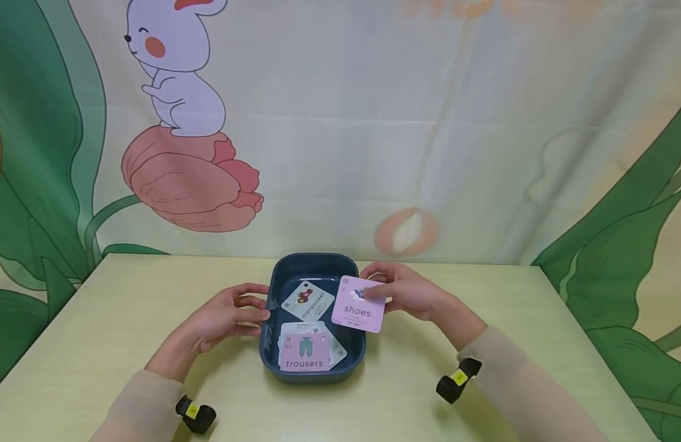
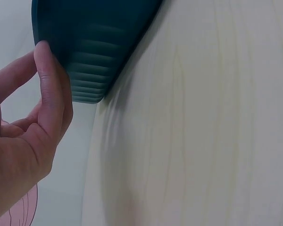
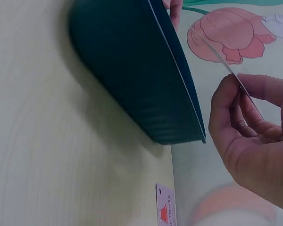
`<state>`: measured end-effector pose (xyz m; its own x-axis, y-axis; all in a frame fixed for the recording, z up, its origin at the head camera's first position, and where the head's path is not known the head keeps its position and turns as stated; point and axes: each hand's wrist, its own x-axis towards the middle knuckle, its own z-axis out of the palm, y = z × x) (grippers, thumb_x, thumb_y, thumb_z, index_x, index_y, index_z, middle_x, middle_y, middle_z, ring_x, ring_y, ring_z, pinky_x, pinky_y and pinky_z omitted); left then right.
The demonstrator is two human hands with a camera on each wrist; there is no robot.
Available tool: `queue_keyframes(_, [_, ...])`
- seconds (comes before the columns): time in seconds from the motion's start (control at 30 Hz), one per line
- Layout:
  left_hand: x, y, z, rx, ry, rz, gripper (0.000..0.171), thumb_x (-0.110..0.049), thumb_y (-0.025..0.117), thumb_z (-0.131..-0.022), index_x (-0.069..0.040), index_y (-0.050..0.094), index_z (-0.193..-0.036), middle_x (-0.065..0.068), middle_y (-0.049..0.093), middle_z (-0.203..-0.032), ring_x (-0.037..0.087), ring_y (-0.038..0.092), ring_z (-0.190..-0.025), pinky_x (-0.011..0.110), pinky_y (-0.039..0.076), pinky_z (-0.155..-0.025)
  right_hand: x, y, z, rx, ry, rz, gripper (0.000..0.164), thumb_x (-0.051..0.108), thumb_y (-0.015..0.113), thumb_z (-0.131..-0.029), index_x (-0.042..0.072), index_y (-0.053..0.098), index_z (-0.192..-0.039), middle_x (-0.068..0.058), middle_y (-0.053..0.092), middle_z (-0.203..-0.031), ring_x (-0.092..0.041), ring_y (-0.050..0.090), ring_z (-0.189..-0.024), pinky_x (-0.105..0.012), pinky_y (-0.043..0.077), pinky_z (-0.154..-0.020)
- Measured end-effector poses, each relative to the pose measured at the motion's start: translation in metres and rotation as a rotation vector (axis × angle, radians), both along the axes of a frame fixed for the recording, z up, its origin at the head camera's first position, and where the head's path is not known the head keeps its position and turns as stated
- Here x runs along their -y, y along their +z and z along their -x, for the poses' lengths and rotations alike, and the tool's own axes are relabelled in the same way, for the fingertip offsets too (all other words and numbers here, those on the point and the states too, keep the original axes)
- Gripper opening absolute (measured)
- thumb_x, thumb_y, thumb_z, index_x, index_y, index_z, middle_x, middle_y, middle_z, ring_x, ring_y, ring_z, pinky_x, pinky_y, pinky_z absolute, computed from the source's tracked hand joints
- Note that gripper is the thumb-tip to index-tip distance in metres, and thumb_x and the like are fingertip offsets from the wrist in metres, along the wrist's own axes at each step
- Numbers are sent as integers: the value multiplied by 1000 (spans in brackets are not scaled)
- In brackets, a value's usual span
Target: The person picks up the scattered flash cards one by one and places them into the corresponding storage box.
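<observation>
A dark blue plastic basin (image 1: pixel 313 377) stands on the table with cards inside. At its left side, my left hand (image 1: pixel 230 316) grips the rim; the left wrist view shows the fingertips (image 2: pixel 42 47) right at the basin's edge. My right hand (image 1: pixel 409 291) pinches a pink "shoes" card (image 1: pixel 356 316) between thumb and fingers, over the basin's right rim. Seen edge-on in the right wrist view, the card (image 3: pixel 217 54) is above the rim. Within the basin lie a white "mangosteen" card (image 1: pixel 313 301) and a pink "trousers" card (image 1: pixel 304 356), the latter on top of other white cards.
On the table (image 1: pixel 429 417), a pink card with a red garment picture (image 3: pixel 164 207) lies beyond the basin in the right wrist view. A printed curtain (image 1: pixel 340 153) with a rabbit and flowers hangs behind the table's far edge.
</observation>
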<state>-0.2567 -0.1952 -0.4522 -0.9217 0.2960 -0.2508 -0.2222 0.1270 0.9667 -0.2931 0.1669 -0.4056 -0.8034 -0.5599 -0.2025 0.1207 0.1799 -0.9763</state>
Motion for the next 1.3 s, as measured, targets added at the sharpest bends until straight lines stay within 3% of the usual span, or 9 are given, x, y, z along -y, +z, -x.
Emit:
queue_keyframes(0.53, [0, 0, 0, 7, -3, 0, 65, -4, 72, -95, 0, 38, -151, 22, 53, -124, 27, 65, -99, 38, 60, -86, 43, 3, -13, -75, 65, -53, 30, 2, 72, -93, -1, 58, -120, -15, 68, -110, -28, 70, -91, -39, 62, -75])
queue_keyframes(0.87, [-1, 2, -2, 0, -16, -21, 65, -3, 70, -97, 1, 35, -152, 22, 52, -126, 27, 64, -99, 39, 59, -88, 71, -8, -21, -144, 90, -160, 25, 2, 75, -91, 4, 63, -114, -12, 67, -102, -25, 69, -86, -35, 62, -71])
queue_keyframes(1.3, [0, -2, 1, 13, -13, -41, 63, -3, 70, -96, 1, 38, -150, 26, 51, -128, 27, 64, -98, 38, 60, -86, 97, -23, -31, -396, 64, -492, 21, 7, 80, -89, 13, 66, -103, -2, 63, -91, -19, 59, -87, -28, 51, -70])
